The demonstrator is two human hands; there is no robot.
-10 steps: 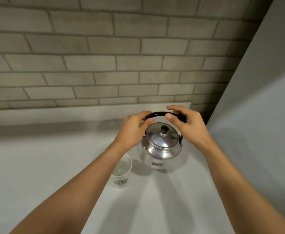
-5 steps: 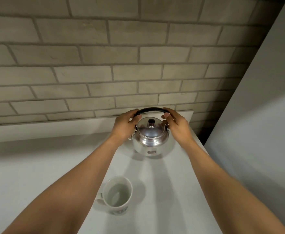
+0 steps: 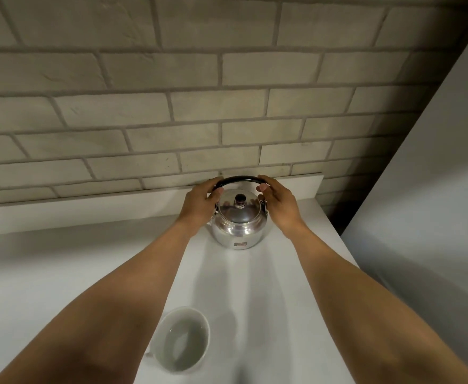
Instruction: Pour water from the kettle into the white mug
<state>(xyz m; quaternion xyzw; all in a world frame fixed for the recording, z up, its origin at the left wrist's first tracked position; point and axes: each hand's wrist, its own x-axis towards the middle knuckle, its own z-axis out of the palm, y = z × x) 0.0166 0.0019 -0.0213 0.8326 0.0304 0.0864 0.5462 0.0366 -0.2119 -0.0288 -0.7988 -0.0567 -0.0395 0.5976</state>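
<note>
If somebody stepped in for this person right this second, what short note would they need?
Left hand: fingers on the left end of the kettle's black handle.
Right hand: fingers on the right end of the same handle; how firm either hold is cannot be told.
Steel kettle: upright on the white counter at the back, near the brick wall, lid on.
White mug: upright near the front edge, well apart from the kettle, with what looks like water in it.
Done: the pour seems finished.
Left: probably just let go of the handle.
</note>
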